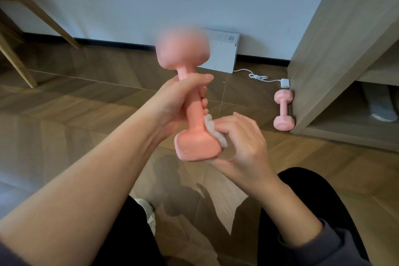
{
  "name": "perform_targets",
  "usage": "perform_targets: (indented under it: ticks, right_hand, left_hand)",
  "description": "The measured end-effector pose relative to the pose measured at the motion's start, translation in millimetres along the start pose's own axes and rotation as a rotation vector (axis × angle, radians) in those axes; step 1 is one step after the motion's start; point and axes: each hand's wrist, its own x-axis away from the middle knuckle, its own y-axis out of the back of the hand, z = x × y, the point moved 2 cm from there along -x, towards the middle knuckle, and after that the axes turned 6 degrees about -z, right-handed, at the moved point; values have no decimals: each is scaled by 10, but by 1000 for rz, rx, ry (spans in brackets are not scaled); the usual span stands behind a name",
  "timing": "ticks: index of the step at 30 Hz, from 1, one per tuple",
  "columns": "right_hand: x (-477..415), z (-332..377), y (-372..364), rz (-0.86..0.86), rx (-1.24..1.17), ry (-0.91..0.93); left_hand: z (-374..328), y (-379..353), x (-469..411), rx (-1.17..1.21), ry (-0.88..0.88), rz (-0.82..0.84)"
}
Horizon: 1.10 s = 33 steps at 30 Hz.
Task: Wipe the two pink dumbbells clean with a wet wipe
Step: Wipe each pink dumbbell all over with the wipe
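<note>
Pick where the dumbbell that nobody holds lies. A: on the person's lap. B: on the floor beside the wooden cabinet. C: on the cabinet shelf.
B: the second dumbbell lies on the floor, right beside the side panel of the cabinet.

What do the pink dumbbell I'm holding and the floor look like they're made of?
Held dumbbell: smooth matte pink coating, probably vinyl or rubber; its core is hidden. Floor: glossy wood-grain planks or tiles, possibly laminate; dark reflections and a thin seam show on it.
</note>
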Motion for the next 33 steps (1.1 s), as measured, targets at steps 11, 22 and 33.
perform_targets:
  ticks: [11, 22, 33]
  right_hand:
    - [-41, -54, -33, 116, -200, -102]
    - [94, 24, -178, 84, 59, 4]
    - [129, 47, -115, -6, 96, 69]
  left_hand:
    - [10, -44, 25, 191, 54, 63]
    - [151, 57, -3, 26, 157, -334]
    - [190, 16, 32, 49, 170, -325]
